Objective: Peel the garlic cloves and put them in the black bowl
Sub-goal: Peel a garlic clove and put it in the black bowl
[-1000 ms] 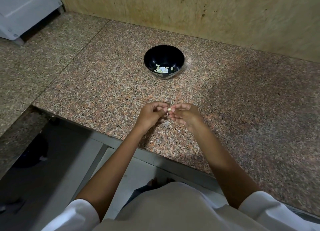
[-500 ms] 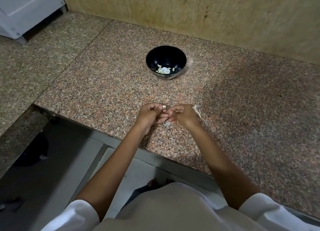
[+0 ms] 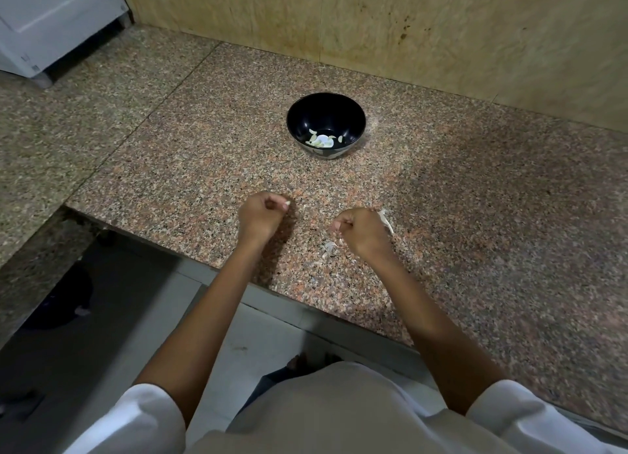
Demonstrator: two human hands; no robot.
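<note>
Head view: garlic skins [image 3: 331,246] beside right hand [image 3: 362,231].

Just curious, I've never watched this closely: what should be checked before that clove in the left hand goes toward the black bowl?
1. Garlic clove pinched in left hand: ok.
2. Clove fully peeled: cannot tell, the hand hides most of it.
3. Black bowl upright, peeled cloves at its bottom, room left: ok.
4. Way from left hand to bowl unobstructed: ok.
5. Right hand free: not ok, it grips a peel strip.
6. Peel scraps on the counter, outside the bowl: ok.
</note>
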